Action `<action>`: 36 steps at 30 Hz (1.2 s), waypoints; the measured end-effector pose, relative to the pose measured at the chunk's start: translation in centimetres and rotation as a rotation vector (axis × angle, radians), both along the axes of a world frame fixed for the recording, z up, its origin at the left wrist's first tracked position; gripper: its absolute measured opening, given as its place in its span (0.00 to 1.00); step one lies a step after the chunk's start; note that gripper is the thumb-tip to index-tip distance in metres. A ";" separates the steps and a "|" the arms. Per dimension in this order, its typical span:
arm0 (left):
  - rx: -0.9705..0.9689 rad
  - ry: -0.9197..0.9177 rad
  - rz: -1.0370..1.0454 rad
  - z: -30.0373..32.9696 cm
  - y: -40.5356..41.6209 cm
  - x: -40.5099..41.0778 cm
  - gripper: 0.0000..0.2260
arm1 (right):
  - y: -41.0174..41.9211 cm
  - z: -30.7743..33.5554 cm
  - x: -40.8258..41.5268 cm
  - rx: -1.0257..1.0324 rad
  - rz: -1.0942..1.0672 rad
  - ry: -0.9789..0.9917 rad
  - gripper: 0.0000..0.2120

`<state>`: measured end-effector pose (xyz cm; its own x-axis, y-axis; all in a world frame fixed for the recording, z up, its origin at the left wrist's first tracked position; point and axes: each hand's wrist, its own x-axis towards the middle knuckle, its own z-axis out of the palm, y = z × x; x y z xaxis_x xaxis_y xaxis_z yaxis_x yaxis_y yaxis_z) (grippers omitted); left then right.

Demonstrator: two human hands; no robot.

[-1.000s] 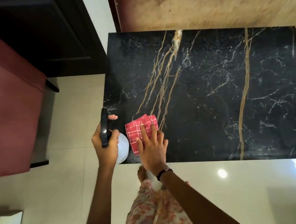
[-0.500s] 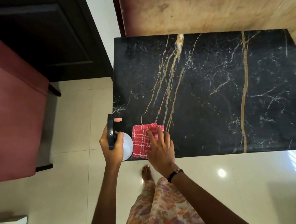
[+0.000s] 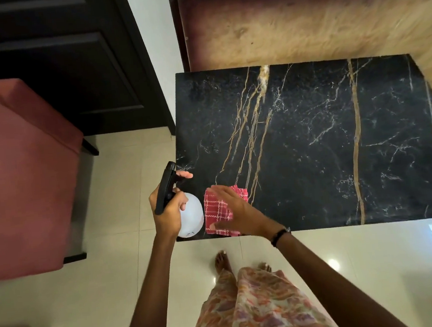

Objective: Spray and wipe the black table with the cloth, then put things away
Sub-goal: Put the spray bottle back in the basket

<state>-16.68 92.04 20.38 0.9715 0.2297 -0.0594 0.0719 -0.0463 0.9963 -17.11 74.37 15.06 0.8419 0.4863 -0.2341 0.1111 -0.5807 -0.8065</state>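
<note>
The black marble table (image 3: 327, 152) with gold veins fills the right half of the view. A folded red checked cloth (image 3: 218, 210) lies at its near left corner. My right hand (image 3: 236, 210) lies over the cloth with fingers straight and spread, thumb at the cloth's near edge. My left hand (image 3: 168, 211) grips the black trigger head of a white round spray bottle (image 3: 192, 218), held at the table's left corner beside the cloth, index finger stretched along the trigger.
A red upholstered chair (image 3: 23, 176) stands to the left on the cream tiled floor (image 3: 115, 278). A dark cabinet (image 3: 62, 59) sits behind it. A brown wooden panel (image 3: 301, 18) runs behind the table. My bare feet are near the table's front edge.
My right hand has turned so its fingers point left across the cloth instead of away from me. The view has pulled back. The left hand keeps its hold on the bottle.
</note>
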 end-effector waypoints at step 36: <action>0.103 0.080 -0.757 6.8 -49.6 -4.2 0.30 | -47.3 9.1 -8.3 0.236 -0.683 -0.380 0.38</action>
